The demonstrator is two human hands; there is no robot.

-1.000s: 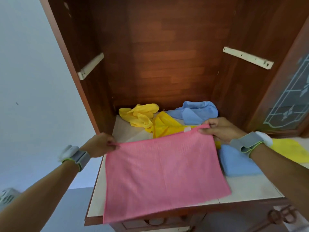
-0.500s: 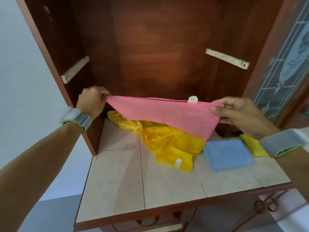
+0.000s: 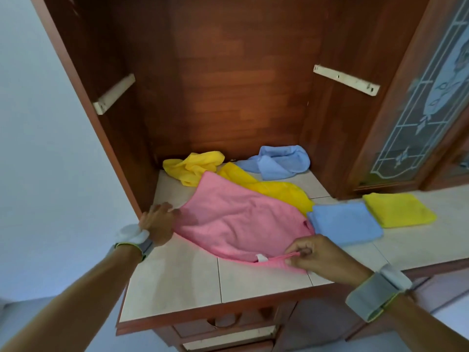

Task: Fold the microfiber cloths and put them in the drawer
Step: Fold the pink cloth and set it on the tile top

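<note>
Head view: pink microfiber cloth lies spread but askew at the centre of the tiled worktop, its far edge overlapping an unfolded yellow cloth.
Step in hand: laying the pink cloth flat for a first fold, as I judge it; no fold is made yet.
Near grip: right hand at 5 o'clock, thumb and fingers clamped on the cloth's near hem, just beside the white tag.
Far grip: left hand at 9 o'clock, at the cloth's left corner; it is blurred, so I cannot tell whether it pinches or merely rests.
Long axis: runs from 11 o'clock to 5 o'clock, slantwise to the worktop's front edge; the far corner points to 11 o'clock, and the surface is rumpled.
Next move: likely squaring and smoothing, then carrying one edge onto the opposite one, corners matched.
Done: folded blue cloth and folded yellow cloth at 3 o'clock, edges touching.
Loose: crumpled yellow cloth at 11 o'clock, crumpled blue cloth at 1 o'clock, deep in the cabinet.
Drawer: drawer at 6 o'clock under the worktop, seemingly closed; it needs opening.
</note>
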